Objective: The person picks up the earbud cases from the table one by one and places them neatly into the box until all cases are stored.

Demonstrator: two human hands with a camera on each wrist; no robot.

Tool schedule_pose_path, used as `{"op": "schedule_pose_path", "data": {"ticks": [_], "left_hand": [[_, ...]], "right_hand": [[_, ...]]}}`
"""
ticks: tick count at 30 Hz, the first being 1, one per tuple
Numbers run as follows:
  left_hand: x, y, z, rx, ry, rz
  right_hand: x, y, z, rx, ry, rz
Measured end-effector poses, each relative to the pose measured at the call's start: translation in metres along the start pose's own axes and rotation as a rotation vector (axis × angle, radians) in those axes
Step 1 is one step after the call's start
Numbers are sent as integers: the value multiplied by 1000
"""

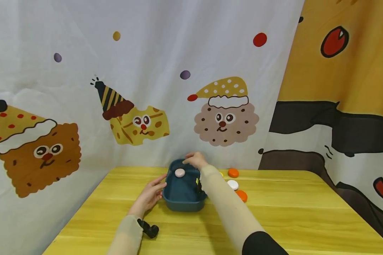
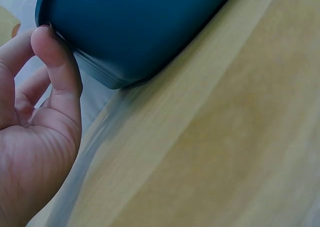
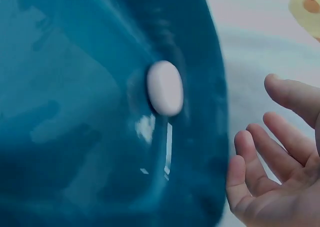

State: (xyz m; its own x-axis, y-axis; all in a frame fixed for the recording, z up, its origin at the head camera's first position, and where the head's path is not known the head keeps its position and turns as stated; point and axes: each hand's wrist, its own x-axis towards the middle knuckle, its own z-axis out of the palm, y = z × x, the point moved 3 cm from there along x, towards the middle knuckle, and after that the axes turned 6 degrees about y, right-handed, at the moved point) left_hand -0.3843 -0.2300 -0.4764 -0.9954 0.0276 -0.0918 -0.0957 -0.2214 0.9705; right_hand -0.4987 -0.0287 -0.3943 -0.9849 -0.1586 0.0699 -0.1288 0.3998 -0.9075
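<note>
A dark teal bin (image 1: 184, 206) stands on the wooden table, with one pale pinkish-white rounded piece (image 1: 180, 173) inside near its far left corner. My left hand (image 1: 150, 193) is at the bin's left side; in the left wrist view its fingertips (image 2: 45, 34) touch the rim of the bin (image 2: 125, 32). Over the bin's far right part is my right hand (image 1: 196, 160). The right wrist view has this hand (image 3: 280, 162) beside the rim, fingers apart and slightly bent, nothing between them, and the pale piece (image 3: 165, 88) lying in the bin (image 3: 75, 137).
Right of the bin lie an orange piece (image 1: 233, 173), a white piece (image 1: 233, 185), another orange piece (image 1: 242, 196) and a partly hidden yellow one (image 1: 221, 174). A curtain (image 1: 178, 42) with cartoon prints hangs behind the table (image 1: 290, 212).
</note>
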Motion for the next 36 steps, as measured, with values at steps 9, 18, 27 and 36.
{"op": "schedule_pose_path", "data": {"ticks": [9,18,27,36], "left_hand": [[0,-1,0,13,-21,10],[1,-2,0,18,-17,11],[1,2,-3,13,-7,4],[0,2,-1,16,-23,-3]], "right_hand": [[-15,-18,-59,-20,1,-67],[-14,0,-120,-62,35,-52],[-19,27,-161,-108,74,-61],[-33,65,-180,-114,132,-40]]}}
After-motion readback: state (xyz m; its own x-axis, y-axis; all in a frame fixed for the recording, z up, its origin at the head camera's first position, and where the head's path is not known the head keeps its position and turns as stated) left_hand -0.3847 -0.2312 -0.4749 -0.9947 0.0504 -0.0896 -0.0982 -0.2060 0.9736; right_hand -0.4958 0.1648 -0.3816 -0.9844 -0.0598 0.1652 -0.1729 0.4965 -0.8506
